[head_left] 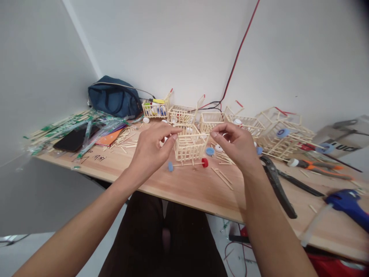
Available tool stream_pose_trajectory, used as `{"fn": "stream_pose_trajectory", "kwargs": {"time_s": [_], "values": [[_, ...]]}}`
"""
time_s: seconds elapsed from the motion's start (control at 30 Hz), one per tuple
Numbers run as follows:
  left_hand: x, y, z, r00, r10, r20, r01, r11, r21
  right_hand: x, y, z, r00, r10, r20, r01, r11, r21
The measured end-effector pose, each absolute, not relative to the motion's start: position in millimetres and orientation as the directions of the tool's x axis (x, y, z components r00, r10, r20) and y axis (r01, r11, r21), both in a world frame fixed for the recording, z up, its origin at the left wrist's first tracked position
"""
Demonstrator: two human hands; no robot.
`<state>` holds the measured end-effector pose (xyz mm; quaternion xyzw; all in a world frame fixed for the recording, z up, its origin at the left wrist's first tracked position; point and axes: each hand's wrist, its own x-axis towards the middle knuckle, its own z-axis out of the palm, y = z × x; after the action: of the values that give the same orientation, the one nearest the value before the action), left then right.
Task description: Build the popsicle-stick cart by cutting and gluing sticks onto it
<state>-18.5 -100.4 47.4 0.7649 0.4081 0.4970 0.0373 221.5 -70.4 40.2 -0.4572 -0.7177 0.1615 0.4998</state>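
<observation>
Both hands hang above the middle of the wooden table (178,188), a little way in from its near edge. The left hand (152,148) has thumb and forefinger drawn to a narrow pinch, the other fingers curled under. The right hand (236,144) mirrors it, also pinched tight at the tips. I cannot tell whether either pinch grips anything, as the tips are too small and blurred.

Between the two pinches, and just behind them, stands a small stick cage (188,148), upright on the board and touched by neither hand as far as I can see. Against its front lies an axle stick (187,164) with a blue cap at one end and a red cap at the other.

The freest strip of table runs along the near edge under the wrists, with only a few loose sticks (221,177) on it. To the right that room is cut off by black pliers (278,184) lying aslant, with a blue tool (348,202) near the right-hand edge. To the left lie a dark phone (72,139) and a heap of green-printed packets (66,129) overhanging the far left edge. Along the wall stand more stick cages (213,119) and a blue bag (113,98)
</observation>
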Motion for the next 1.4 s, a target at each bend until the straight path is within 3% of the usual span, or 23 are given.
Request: {"fn": "stream_pose_trajectory", "kwargs": {"time_s": [0.17, 0.3, 0.43, 0.6, 0.9, 1.4], "values": [[-16.6, -103.5, 48.0, 0.164, 0.636, 0.754, 0.594, -0.674, 0.439, 226.0, -68.5, 36.0, -0.068, 0.825, 0.562, 0.478, 0.521, -0.707], [-13.3, -105.0, 56.4, 0.153, 0.565, 0.811, 0.677, -0.658, 0.330, 231.5, -69.3, 30.3, -0.142, 0.875, 0.462, 0.470, 0.470, -0.747], [-5.1, -99.2, 67.6, 0.271, 0.519, 0.811, 0.703, -0.682, 0.202, 230.1, -68.0, 22.7, -0.194, 0.908, 0.370, 0.480, 0.417, -0.772], [8.3, -87.2, 70.6, 0.416, 0.533, 0.737, 0.710, -0.697, 0.104, 222.9, -65.3, 17.0, -0.200, 0.899, 0.390, 0.449, 0.438, -0.779], [22.5, -84.0, 59.9, 0.399, 0.593, 0.699, 0.735, -0.663, 0.142, 220.4, -69.0, 19.2, -0.230, 0.843, 0.487, 0.473, 0.534, -0.701], [23.4, -83.4, 54.2, 0.389, 0.616, 0.685, 0.747, -0.646, 0.157, 217.9, -69.2, 15.9, -0.202, 0.838, 0.508, 0.430, 0.541, -0.722]]}}
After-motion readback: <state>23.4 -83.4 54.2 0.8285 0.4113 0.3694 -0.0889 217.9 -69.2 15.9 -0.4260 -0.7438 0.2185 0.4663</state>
